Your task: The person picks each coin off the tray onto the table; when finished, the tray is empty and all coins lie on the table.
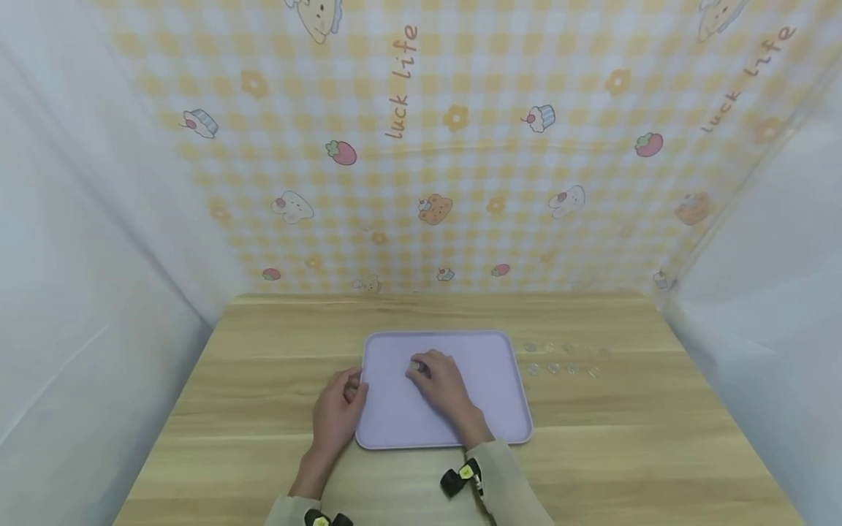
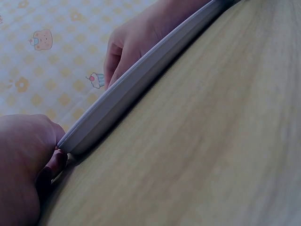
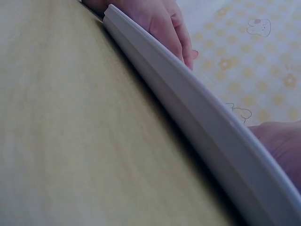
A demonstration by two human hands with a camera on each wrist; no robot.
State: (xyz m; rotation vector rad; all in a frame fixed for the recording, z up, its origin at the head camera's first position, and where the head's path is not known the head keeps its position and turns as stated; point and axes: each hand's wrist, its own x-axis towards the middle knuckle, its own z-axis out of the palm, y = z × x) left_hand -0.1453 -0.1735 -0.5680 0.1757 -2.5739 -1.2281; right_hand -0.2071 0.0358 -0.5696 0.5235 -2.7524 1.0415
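A pale purple tray (image 1: 388, 427) lies flat on the wooden table. At its left edge my left hand (image 1: 338, 413) grips the rim, thumb on the edge and fingers curled beside it; the left wrist view shows this hand (image 2: 23, 160) at the tray wall (image 2: 108, 113). Over the tray's middle, my right hand (image 1: 442, 386) pinches a small, greyish round piece (image 1: 416, 365) between thumb and fingers. Its details are too small to tell. In the right wrist view the tray wall (image 3: 188, 103) hides most of the right hand (image 3: 282, 146).
Right of the tray, several small clear round discs (image 1: 554, 368) lie in two rows on the wooden table (image 1: 625, 438). A yellow checked cloth (image 1: 460, 168) with printed figures hangs behind. White sheets (image 1: 99, 241) stand at both sides.
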